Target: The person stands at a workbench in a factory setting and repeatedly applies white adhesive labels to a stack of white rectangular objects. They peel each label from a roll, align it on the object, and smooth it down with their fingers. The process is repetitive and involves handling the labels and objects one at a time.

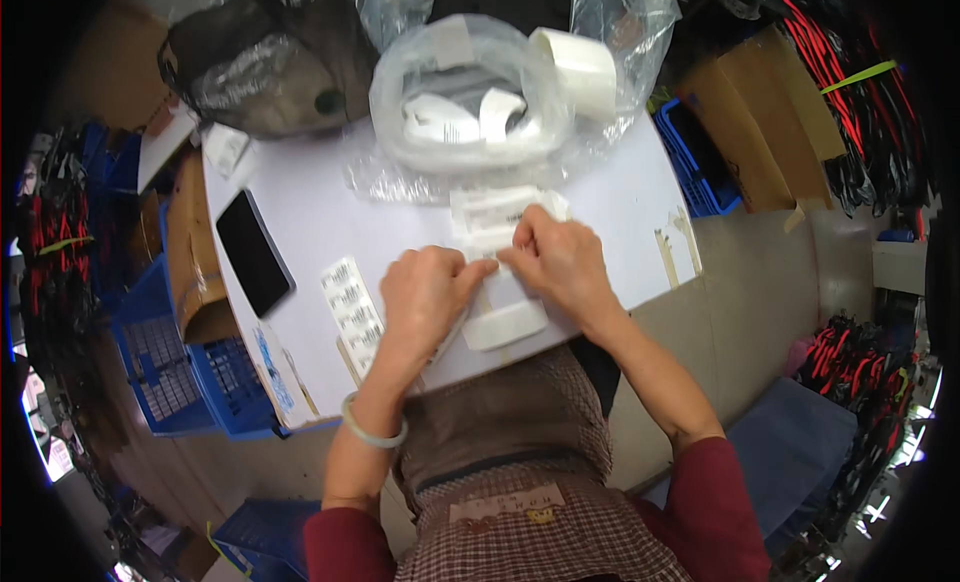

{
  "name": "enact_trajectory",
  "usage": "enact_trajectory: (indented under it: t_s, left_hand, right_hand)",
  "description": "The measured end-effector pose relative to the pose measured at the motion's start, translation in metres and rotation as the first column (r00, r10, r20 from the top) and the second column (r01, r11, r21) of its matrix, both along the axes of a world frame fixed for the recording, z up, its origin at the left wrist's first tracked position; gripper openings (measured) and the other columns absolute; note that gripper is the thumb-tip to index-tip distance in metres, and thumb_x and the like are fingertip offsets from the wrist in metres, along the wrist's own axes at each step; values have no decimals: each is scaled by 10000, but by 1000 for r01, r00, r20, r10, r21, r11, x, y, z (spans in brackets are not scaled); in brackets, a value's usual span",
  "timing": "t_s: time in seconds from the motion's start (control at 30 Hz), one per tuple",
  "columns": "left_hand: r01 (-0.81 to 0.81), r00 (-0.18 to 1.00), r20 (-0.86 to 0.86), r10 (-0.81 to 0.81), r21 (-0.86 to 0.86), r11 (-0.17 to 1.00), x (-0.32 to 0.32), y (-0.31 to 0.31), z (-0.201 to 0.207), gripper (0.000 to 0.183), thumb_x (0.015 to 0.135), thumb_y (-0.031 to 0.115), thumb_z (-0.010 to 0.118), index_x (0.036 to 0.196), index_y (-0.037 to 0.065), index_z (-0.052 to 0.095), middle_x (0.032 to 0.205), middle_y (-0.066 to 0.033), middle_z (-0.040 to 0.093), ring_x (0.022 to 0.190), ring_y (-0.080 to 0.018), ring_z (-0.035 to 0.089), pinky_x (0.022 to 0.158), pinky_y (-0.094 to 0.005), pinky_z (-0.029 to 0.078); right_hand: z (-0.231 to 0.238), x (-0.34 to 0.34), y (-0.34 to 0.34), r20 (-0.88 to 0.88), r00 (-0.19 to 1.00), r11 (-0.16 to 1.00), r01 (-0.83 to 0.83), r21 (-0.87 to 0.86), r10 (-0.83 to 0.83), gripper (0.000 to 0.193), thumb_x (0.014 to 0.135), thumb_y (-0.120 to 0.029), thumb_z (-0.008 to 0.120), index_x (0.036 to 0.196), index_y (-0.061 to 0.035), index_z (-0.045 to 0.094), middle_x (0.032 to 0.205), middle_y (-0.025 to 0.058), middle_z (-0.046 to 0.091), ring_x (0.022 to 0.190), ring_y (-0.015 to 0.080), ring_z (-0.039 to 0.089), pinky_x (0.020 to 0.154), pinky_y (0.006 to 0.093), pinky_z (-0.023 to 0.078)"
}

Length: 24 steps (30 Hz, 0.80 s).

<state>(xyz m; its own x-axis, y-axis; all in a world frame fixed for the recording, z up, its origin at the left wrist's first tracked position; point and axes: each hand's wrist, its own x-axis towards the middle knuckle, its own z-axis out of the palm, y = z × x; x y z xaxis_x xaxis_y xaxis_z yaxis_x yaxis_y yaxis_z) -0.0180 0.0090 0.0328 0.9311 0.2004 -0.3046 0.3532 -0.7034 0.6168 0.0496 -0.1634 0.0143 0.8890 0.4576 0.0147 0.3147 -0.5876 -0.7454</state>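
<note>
Where the left hand (425, 292) and right hand (565, 267) nearly meet, a white strip (505, 329) lies on the table (330, 217)

Although much of the picture's rim is dark, blue crates (165, 367) show at the far left, below and beside a brown cardboard box (197, 252). On the table, a black phone (255, 254) lies at a slant, face up. Behind it, toward the far edge, sits a dark, crumpled bag (270, 72). Right of the phone comes a row of printed labels (350, 314), lying flat and reaching toward the left forearm. A pale bracelet (375, 424) rings that arm.

The left hand is narrow, fingers curled, its thumb pointing right toward the other thumb. The white strip lies between the forearms, its wider end close to the table's near edge and its narrower part running up toward the thumbs. Just beyond the fingertips is a flat white packet (480, 214); farther back, an open clear plastic bag (392, 117) holds white printed pieces (440, 119), with a white roll (585, 74) at its right side. The right hand is narrow too, index finger bent above the thumb, over the packet's near right part. I cannot tell what, if anything, either hand pinches.

At the right, a blue basket (697, 162) stands beside a cardboard carton (750, 122), and black-and-red goods (850, 72) hang beyond.
</note>
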Motion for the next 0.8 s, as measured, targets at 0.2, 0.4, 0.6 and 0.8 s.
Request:
enact_trajectory:
  t_s: [0.2,0.4,0.6,0.8]
  left_hand:
    - [85,996,-38,-84,28,996,13,2,-5,393,845,339,697,612,23,670,559,-205,569,564,-401,578,556,-473,449]
    - [95,994,44,-98,50,994,8,1,-11,344,843,284,724,635,13,679,501,-170,534,443,-338,528,470,-396,405]
    - [84,991,103,-90,67,994,4,5,-24,321,841,327,724,634,84,697,511,-145,566,466,-342,574,464,-416,436]
    - [77,992,95,-79,23,997,3,3,-25,338,843,319,733,603,89,669,486,-132,542,442,-333,550,440,-398,408]
  right_hand:
    - [16,14,0,102,995,970,18,-243,7,311,769,-264,765,761,-44,544,628,127,645,582,365,647,547,466,461]
    - [41,62,44,517,854,944,-210,254,51,183,786,-165,745,877,-30,660,825,101,629,811,262,586,666,366,433]
    - [5,57,60,546,756,918,-390,-67,361,271,613,-191,749,795,-17,649,814,91,603,856,235,534,788,360,401]
    - [5,62,58,558,784,931,-361,52,273,267,609,-191,742,781,-21,628,788,77,572,834,243,528,774,373,401]
